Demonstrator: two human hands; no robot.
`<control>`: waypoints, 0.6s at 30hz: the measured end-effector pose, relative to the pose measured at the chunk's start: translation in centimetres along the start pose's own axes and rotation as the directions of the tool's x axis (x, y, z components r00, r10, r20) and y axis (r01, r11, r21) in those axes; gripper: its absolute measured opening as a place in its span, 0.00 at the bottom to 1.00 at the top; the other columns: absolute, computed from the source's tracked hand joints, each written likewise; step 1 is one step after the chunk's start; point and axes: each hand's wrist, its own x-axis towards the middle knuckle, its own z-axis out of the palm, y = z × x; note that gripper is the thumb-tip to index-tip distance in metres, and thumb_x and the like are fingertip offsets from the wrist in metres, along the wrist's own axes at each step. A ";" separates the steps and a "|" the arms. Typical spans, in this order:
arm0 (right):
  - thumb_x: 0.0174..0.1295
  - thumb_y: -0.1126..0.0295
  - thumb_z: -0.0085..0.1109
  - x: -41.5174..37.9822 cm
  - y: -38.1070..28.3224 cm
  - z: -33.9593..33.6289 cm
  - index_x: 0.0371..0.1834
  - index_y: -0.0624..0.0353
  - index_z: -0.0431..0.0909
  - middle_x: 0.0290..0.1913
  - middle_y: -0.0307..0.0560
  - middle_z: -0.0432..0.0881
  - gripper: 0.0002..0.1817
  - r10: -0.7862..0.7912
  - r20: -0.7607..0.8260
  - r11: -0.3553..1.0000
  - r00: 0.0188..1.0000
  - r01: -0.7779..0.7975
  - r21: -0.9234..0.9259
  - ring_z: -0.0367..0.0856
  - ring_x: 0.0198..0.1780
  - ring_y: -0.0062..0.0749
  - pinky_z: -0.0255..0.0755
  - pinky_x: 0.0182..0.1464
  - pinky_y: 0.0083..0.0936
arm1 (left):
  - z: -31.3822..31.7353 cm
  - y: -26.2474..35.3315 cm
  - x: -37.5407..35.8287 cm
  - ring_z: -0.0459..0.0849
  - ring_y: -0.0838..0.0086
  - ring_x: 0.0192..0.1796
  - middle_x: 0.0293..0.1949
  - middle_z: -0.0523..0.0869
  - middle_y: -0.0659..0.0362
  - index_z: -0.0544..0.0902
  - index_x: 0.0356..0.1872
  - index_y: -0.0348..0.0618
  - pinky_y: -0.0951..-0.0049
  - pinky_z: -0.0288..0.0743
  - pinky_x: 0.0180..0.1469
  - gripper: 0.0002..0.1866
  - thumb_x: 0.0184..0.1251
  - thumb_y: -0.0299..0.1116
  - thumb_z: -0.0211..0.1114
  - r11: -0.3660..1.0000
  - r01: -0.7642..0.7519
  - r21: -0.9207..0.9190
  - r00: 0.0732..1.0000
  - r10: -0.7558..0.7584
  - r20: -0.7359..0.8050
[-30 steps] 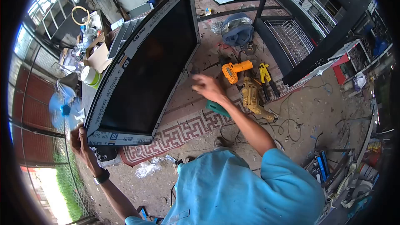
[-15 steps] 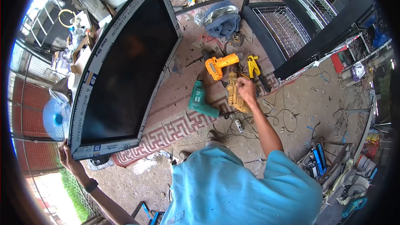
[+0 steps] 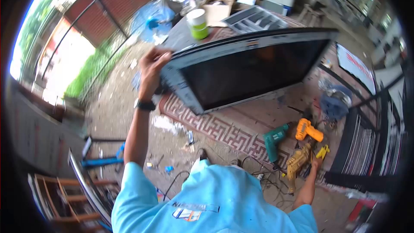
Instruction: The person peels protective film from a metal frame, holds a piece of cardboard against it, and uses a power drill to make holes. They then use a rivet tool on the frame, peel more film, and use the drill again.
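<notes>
My left hand [image 3: 153, 71] is closed around the near-left corner of a window panel [image 3: 254, 73]. The panel has dark glass in an aluminium frame covered with printed tape, and it stands tilted on edge. At the lower right, my right hand [image 3: 317, 164] is closed around the black handles of a yellow hand tool [image 3: 322, 151], its fingers partly blurred. Just left of that hand lies a tan power drill [image 3: 297, 162]. A green drill [image 3: 272, 140] and an orange cordless drill [image 3: 308, 130] lie close by on the patterned mat.
Beyond the panel are a white-and-green tub [image 3: 198, 23], a cardboard box [image 3: 218, 11] and a grey tray [image 3: 254, 19]. A dark metal frame [image 3: 362, 142] stands at right, beside a blue cloth cap [image 3: 334, 105]. Cables [image 3: 267, 185] tangle by my feet; blue metal bars [image 3: 103, 161] lie at left.
My view has swung left, so the panel sits more centrally and lies more sideways. My right hand has gone from above the tan drill to the yellow tool's handles. My left hand keeps its corner.
</notes>
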 end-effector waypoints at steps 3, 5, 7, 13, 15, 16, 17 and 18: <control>0.54 0.56 0.58 5.2 3.8 0.2 0.33 0.66 0.82 0.27 0.58 0.82 0.20 -0.026 -0.076 0.999 0.997 0.028 0.029 0.82 0.30 0.50 0.73 0.33 0.42 | 0.4 0.3 0.0 0.81 0.78 0.43 0.40 0.85 0.56 0.80 0.34 0.37 0.78 0.73 0.48 0.11 0.57 0.32 0.71 0.978 -0.076 -0.196 0.996 0.083 0.028; 0.57 0.59 0.54 0.1 -3.5 -7.6 0.25 0.67 0.80 0.15 0.51 0.76 0.19 0.128 -0.107 0.988 0.986 -0.117 0.103 0.75 0.15 0.38 0.66 0.17 0.34 | 0.2 0.0 0.2 0.81 0.78 0.44 0.42 0.85 0.55 0.80 0.35 0.38 0.77 0.74 0.48 0.11 0.57 0.33 0.71 0.955 -0.064 -0.289 0.990 0.097 0.101; 0.61 0.51 0.56 -1.4 -5.7 -11.7 0.23 0.64 0.77 0.12 0.44 0.70 0.24 0.224 -0.097 0.891 0.970 -0.164 0.423 0.68 0.11 0.29 0.59 0.12 0.25 | -0.6 -1.1 0.6 0.81 0.77 0.46 0.44 0.85 0.55 0.80 0.35 0.39 0.75 0.74 0.49 0.10 0.59 0.32 0.70 0.946 0.007 -0.323 0.980 0.059 0.192; 0.67 0.57 0.54 -15.1 -20.6 -23.7 0.62 0.59 0.67 0.14 0.31 0.58 0.24 -0.453 -0.132 0.391 0.882 0.330 0.859 0.55 0.11 0.14 0.56 0.14 0.14 | -1.1 -1.0 1.5 0.82 0.75 0.47 0.43 0.85 0.54 0.78 0.43 0.37 0.75 0.75 0.51 0.13 0.60 0.32 0.68 0.895 0.019 -0.446 0.952 0.121 0.283; 0.72 0.60 0.46 -25.3 -29.6 -25.3 0.65 0.59 0.65 0.13 0.31 0.57 0.23 -0.641 -0.160 0.280 0.751 0.423 0.861 0.55 0.11 0.14 0.54 0.13 0.14 | -1.2 -1.5 2.0 0.83 0.75 0.45 0.40 0.86 0.54 0.77 0.49 0.37 0.75 0.75 0.51 0.16 0.62 0.30 0.66 0.909 0.022 -0.417 0.935 0.129 0.330; 0.71 0.59 0.46 -27.0 -31.9 -25.6 0.64 0.62 0.65 0.13 0.31 0.59 0.24 -0.719 -0.143 0.315 0.680 0.502 0.806 0.55 0.11 0.13 0.53 0.13 0.13 | -1.3 -1.3 2.3 0.83 0.75 0.45 0.40 0.86 0.54 0.77 0.49 0.36 0.75 0.75 0.51 0.15 0.62 0.30 0.66 0.912 0.018 -0.409 0.931 0.133 0.339; 0.69 0.57 0.50 -30.0 -34.9 -26.4 0.54 0.66 0.72 0.15 0.32 0.64 0.22 -0.819 -0.082 0.344 0.568 0.600 0.723 0.57 0.11 0.12 0.54 0.13 0.13 | -1.3 -1.4 2.3 0.84 0.75 0.45 0.40 0.86 0.54 0.78 0.49 0.36 0.75 0.76 0.51 0.15 0.63 0.30 0.66 0.917 0.016 -0.399 0.928 0.135 0.348; 0.68 0.56 0.52 -32.0 -37.2 -26.7 0.48 0.66 0.73 0.15 0.32 0.66 0.21 -0.852 0.013 0.401 0.524 0.634 0.661 0.58 0.11 0.12 0.54 0.12 0.13 | -1.1 -1.7 2.4 0.84 0.74 0.44 0.39 0.86 0.54 0.78 0.49 0.36 0.75 0.77 0.49 0.14 0.64 0.30 0.65 0.898 0.058 -0.437 0.931 0.110 0.349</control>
